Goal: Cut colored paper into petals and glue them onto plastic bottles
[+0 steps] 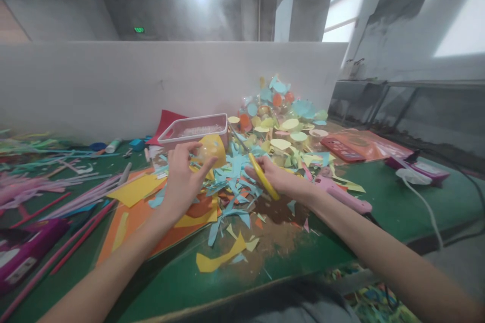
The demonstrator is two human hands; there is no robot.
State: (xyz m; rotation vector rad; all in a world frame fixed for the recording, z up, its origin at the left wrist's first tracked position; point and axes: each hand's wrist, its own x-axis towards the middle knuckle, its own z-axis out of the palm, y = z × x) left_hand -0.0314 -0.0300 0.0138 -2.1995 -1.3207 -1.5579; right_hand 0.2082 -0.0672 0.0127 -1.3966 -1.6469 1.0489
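Between its thumb and fingers, my left hand (185,174) holds a clear rounded plastic piece with yellow paper (212,149) on it, raised above the paper scraps. My right hand (271,174) grips yellow-handled scissors (264,177), whose blades point up and to the left, toward the white basket. The blades and the yellow piece are apart. Light blue scraps (237,166) lie under and between both hands. Orange sheets (159,227) with a yellow sheet (137,189) on them rest beside my left forearm.
A white basket (193,136) stands behind my left hand. A heap of paper circles and clear domes (278,111) rises at the back. A pink glue gun (343,194) lies by my right forearm. Pipe cleaners (87,194) spread at left; a green table edge (212,295) runs in front.
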